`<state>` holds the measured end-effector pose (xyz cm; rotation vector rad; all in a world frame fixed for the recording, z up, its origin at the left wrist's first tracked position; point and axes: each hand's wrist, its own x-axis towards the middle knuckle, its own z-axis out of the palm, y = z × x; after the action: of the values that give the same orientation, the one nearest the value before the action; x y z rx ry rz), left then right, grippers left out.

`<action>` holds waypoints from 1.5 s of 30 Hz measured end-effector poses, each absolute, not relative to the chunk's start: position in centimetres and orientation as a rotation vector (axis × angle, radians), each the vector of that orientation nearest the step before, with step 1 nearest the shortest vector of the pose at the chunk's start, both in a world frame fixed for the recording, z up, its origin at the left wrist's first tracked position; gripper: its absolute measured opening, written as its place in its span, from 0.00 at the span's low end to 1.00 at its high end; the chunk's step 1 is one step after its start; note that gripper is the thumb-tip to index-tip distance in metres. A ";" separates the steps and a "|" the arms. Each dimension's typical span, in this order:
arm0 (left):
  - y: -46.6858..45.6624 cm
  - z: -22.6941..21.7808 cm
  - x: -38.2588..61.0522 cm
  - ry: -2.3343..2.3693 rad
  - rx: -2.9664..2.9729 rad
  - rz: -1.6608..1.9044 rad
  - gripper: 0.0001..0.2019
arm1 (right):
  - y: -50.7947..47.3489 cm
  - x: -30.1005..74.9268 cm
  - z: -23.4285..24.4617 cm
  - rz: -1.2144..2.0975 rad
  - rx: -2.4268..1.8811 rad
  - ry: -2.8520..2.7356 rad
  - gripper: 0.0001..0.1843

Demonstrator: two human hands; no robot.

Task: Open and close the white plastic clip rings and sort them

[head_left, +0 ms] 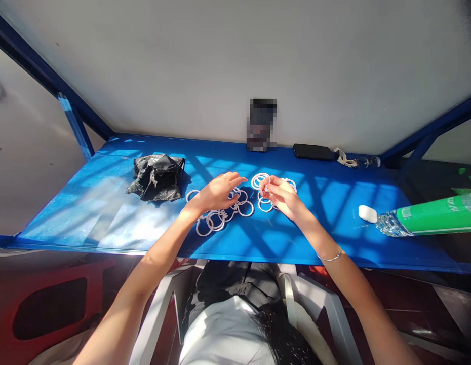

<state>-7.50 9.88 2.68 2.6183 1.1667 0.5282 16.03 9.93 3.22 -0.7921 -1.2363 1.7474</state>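
Observation:
Several thin white plastic rings (204, 226) lie in a loose, overlapping pile on the blue table (235, 248). Over this pile is my left hand (218, 192), open, its fingers stretched to the right and its palm hiding part of the rings. My right hand (281, 195) is closed in a pinch at the edge of a few overlapping white rings (254, 178). More white rings (264, 205) lie below and behind that hand, partly covered by it. How many rings the pinch takes in is hard to make out.
A crumpled black plastic bag (157, 177) sits at the left. Along the wall are a blurred upright dark panel (261, 125), a black phone (313, 151) and glasses (366, 162) beside a pale band (345, 158). At right are a white earbud case (367, 214) and a green-labelled bottle (433, 215).

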 end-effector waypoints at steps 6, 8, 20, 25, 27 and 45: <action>8.8 3.8 -6.2 0.870 2.172 0.864 0.27 | 9.7 15.7 2.7 2.178 -0.695 -0.908 0.08; 8.7 3.8 -5.8 0.811 2.081 0.890 0.26 | 9.7 15.5 2.4 2.252 -0.663 -0.809 0.04; 8.7 3.6 -5.2 0.769 1.737 0.976 0.24 | 9.6 15.2 1.9 2.134 -0.726 -1.110 0.14; 8.7 3.6 -4.8 0.886 1.724 1.028 0.19 | 9.8 15.1 1.4 1.848 -0.907 -1.320 0.23; 8.8 3.5 -4.7 0.970 1.727 1.028 0.18 | 9.8 15.2 1.1 1.680 -0.958 -1.412 0.28; 8.1 1.4 -3.9 1.410 2.110 0.897 0.17 | 8.1 14.5 1.0 1.300 -1.064 -2.025 0.25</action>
<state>-3.85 8.09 1.40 2.1103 1.4103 0.8971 14.51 8.08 1.03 -1.0644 -2.0247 1.3002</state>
